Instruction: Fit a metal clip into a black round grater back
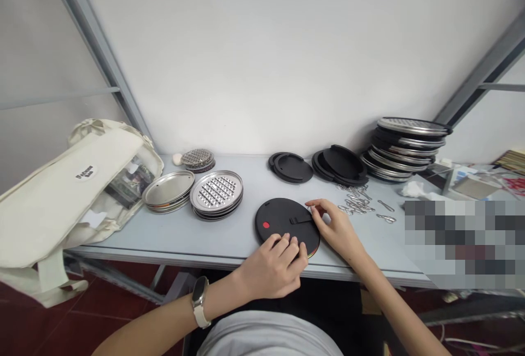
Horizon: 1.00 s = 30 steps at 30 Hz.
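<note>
A flat black round disc [283, 211] with a red dot and a slotted tab lies near the table's front edge. My left hand [279, 263], wearing a watch, has its fingers curled over the disc's near edge. At the disc's right edge, my right hand [330, 225] pinches with thumb and index finger; a thin shiny bit shows at the fingertips, too small to make out. Behind that hand lies a pile of small metal clips [356, 202], with a few loose ones beside it.
Left of the disc are stacked round graters [216, 192], metal plates [169, 189] and smaller graters [197, 158]. Black plastic discs [293, 168] and shallow lids [344, 163] sit behind. A tall stack of metal-and-black rounds [404, 151] stands right; a cream bag [74, 197] slumps left.
</note>
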Motion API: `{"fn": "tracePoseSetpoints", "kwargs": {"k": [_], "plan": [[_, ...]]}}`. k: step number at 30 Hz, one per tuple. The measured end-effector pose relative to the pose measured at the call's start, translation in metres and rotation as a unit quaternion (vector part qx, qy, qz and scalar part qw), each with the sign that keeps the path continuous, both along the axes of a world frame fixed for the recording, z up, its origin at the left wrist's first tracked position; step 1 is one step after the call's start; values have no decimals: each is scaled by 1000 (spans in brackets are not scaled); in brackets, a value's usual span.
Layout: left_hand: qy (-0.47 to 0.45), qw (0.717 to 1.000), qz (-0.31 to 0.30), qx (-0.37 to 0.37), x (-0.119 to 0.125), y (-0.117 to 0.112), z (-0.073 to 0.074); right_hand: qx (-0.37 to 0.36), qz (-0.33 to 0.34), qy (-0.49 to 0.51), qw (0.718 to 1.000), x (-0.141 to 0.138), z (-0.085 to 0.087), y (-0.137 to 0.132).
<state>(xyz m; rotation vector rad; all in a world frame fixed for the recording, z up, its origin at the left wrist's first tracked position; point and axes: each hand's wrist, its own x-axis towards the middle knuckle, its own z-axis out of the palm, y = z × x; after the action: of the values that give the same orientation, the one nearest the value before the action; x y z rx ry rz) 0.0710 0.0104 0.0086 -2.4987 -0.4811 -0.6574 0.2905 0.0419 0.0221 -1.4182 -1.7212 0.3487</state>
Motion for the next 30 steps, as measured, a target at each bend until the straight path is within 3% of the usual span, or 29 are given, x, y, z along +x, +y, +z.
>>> {"fn": "tracePoseSetpoints", "kwargs": {"k": [9, 30], "plan": [[-2, 1000, 1, 4, 0, 0, 1, 23, 1, -3, 1000, 0, -1, 2], [-2, 1000, 0, 3, 0, 0, 0, -4, 12, -5, 1000, -2, 4, -2]]}}
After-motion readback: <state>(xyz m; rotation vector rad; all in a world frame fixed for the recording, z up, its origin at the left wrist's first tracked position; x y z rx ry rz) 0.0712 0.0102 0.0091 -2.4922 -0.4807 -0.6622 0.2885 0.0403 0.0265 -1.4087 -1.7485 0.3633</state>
